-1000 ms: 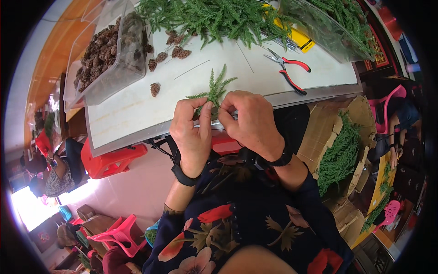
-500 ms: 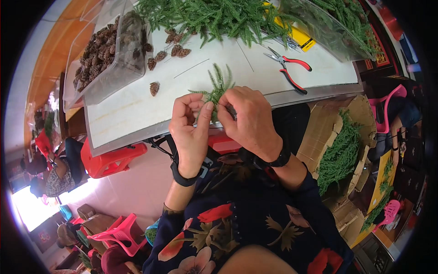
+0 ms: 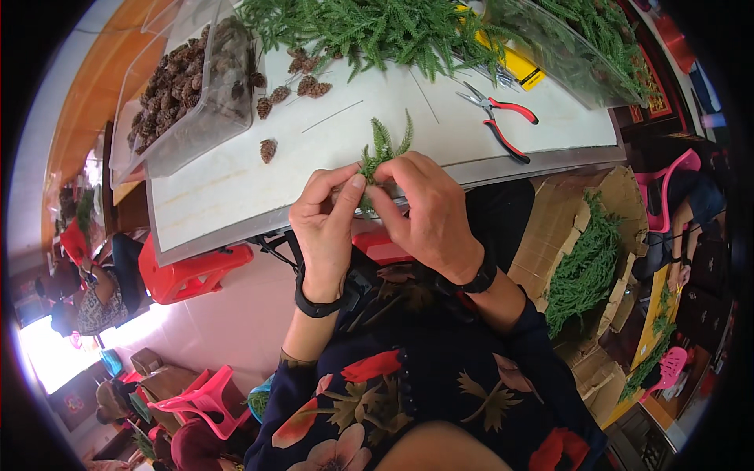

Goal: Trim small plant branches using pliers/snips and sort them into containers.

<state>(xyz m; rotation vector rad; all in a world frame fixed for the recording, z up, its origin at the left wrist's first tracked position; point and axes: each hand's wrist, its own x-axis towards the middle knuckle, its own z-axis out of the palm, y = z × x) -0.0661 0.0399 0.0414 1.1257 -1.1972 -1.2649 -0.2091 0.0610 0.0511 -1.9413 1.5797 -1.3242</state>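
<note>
A small green artificial pine sprig [image 3: 382, 140] is pinched between my two hands above the table's front edge. My left hand [image 3: 326, 208] grips its lower part between thumb and fingers. On the other side, my right hand [image 3: 428, 204] pinches the same sprig close to the left fingertips. The sprig's tips point up and away from me, and its base is mostly behind my fingers. Beyond my hands, thin wires [image 3: 332, 116] lie on the white tabletop [image 3: 212, 200]. Pliers with red and black handles [image 3: 506, 129] rest spread apart to the right.
A clear bin of pine cones [image 3: 169, 94] stands at the left, with loose pine cones [image 3: 268, 151] beside it. Green sprigs [image 3: 377, 31] are heaped at the back. A cardboard box of greenery [image 3: 585, 267] is at my right, a red stool [image 3: 196, 271] at left. Other people work nearby.
The sprig has turned in my fingers, its fronds now fewer in view and leaning right. My right fingers have shifted slightly, and both hands still pinch it.
</note>
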